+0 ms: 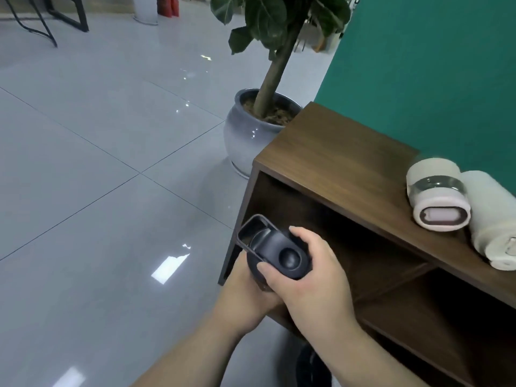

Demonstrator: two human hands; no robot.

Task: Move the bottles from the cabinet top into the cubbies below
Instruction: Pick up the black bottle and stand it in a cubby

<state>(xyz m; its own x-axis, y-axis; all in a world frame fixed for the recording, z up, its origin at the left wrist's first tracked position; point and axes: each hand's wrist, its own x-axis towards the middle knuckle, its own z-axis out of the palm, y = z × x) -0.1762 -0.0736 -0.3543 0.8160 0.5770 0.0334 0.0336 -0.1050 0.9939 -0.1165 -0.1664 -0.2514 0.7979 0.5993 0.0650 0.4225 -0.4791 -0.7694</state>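
Observation:
Both hands hold a dark bottle [275, 251] with a black lid and loop handle, in front of the cabinet's upper left cubby [315, 219]. My left hand [245, 297] grips its body from below. Over the lid closes my right hand [310, 277]. On the brown cabinet top [335, 157], at the right, stand a pale pink bottle [435, 196] with a clear band and, beside it, a cream bottle [491, 219]; both look tilted in this wide view.
A potted plant in a grey ceramic pot [251, 135] stands just left of the cabinet's far end. A green wall [432, 65] backs the cabinet. Glossy tiled floor [111, 163] spreads to the left, with chair legs [42, 20] far off.

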